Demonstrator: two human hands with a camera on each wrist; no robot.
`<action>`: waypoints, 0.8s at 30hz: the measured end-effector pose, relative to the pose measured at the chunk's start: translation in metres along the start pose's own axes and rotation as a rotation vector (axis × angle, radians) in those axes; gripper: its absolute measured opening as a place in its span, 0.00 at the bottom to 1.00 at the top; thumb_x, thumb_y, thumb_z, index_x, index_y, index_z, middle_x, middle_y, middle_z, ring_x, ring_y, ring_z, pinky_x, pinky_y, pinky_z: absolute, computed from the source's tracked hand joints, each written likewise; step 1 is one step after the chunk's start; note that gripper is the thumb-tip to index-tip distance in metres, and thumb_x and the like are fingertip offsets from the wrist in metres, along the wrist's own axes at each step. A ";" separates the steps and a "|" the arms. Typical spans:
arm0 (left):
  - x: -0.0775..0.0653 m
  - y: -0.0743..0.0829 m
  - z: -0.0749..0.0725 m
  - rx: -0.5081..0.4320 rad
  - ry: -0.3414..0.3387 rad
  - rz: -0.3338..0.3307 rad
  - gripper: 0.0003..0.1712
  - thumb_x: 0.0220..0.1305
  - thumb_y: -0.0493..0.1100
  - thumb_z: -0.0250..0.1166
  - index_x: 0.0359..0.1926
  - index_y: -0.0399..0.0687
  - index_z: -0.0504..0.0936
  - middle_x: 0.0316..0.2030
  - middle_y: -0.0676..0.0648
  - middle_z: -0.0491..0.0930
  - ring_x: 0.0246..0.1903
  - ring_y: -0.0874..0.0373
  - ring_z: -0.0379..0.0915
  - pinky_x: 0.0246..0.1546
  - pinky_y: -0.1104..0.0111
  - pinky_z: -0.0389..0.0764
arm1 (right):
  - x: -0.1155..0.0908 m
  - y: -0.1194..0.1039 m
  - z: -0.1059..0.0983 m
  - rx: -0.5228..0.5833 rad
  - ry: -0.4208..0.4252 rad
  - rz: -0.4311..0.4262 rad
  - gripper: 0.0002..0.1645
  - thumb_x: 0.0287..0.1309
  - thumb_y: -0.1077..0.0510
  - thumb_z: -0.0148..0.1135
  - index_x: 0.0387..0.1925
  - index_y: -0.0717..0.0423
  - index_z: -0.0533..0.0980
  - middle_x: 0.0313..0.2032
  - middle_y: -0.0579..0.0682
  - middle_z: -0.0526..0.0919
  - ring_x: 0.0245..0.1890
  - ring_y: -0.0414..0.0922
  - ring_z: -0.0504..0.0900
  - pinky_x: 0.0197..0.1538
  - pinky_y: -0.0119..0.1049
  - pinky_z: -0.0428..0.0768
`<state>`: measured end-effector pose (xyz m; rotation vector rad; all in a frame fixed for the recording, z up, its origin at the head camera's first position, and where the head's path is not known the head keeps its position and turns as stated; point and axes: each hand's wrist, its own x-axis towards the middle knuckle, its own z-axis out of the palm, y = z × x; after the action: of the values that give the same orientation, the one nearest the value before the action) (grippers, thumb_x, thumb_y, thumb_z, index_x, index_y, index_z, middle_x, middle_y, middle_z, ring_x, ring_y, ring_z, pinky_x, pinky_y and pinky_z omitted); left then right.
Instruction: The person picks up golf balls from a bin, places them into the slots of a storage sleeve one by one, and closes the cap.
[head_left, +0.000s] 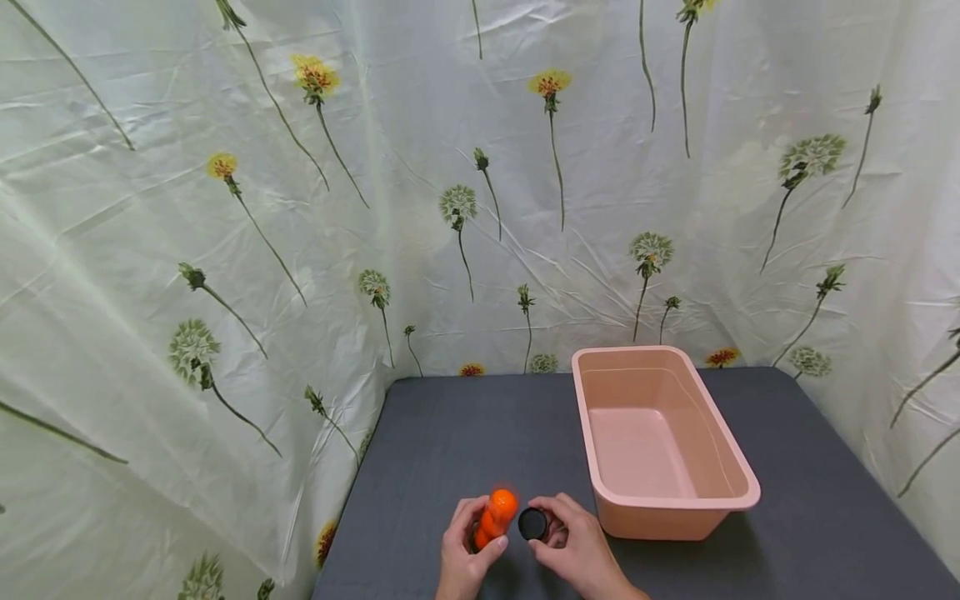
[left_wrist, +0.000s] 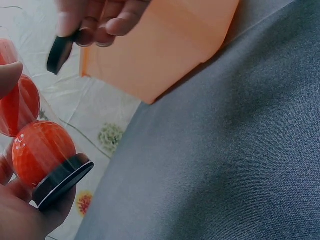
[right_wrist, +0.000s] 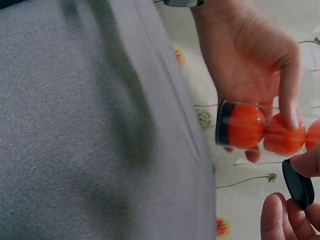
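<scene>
Low in the head view, my left hand (head_left: 462, 546) grips a clear tube (head_left: 492, 521) with orange balls stacked inside. Dimples show on the lowest ball (left_wrist: 42, 150) in the left wrist view. A black cap (right_wrist: 223, 122) covers the tube's bottom end. Just to the right, my right hand (head_left: 581, 546) pinches a separate round black lid (head_left: 532, 524) between thumb and fingers. The lid is apart from the tube, near its upper end. In the right wrist view the left thumb lies across the tube, and the lid (right_wrist: 298, 184) stands on edge in the right fingers.
A pink plastic basin (head_left: 675, 504) stands on the dark grey table (head_left: 465, 433), right of and beyond my hands. No contents show inside it. A white curtain (head_left: 420, 250) printed with dandelions hangs behind the table and along its sides.
</scene>
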<state>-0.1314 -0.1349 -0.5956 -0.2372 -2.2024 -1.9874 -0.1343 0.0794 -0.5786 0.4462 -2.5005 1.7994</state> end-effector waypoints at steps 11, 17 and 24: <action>0.000 0.002 0.003 0.019 -0.039 -0.018 0.24 0.57 0.39 0.75 0.54 0.55 0.82 0.46 0.48 0.78 0.45 0.54 0.77 0.48 0.65 0.78 | 0.001 -0.017 -0.009 0.118 -0.069 0.046 0.29 0.52 0.58 0.77 0.57 0.53 0.78 0.47 0.51 0.81 0.40 0.46 0.84 0.42 0.34 0.84; 0.001 0.004 0.004 0.022 -0.049 -0.036 0.24 0.56 0.39 0.75 0.55 0.55 0.82 0.47 0.47 0.77 0.46 0.53 0.77 0.48 0.65 0.78 | -0.001 -0.024 -0.010 0.153 -0.041 0.015 0.30 0.53 0.59 0.77 0.57 0.55 0.77 0.51 0.56 0.82 0.43 0.48 0.85 0.43 0.35 0.84; 0.002 0.004 0.006 0.035 -0.055 -0.050 0.24 0.56 0.40 0.75 0.55 0.55 0.82 0.47 0.48 0.77 0.45 0.53 0.77 0.49 0.66 0.77 | -0.002 -0.032 -0.010 0.175 0.016 -0.009 0.29 0.52 0.62 0.77 0.57 0.55 0.78 0.52 0.55 0.82 0.45 0.49 0.85 0.45 0.35 0.83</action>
<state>-0.1321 -0.1288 -0.5919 -0.2373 -2.2961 -1.9892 -0.1259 0.0801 -0.5464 0.4462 -2.3369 2.0185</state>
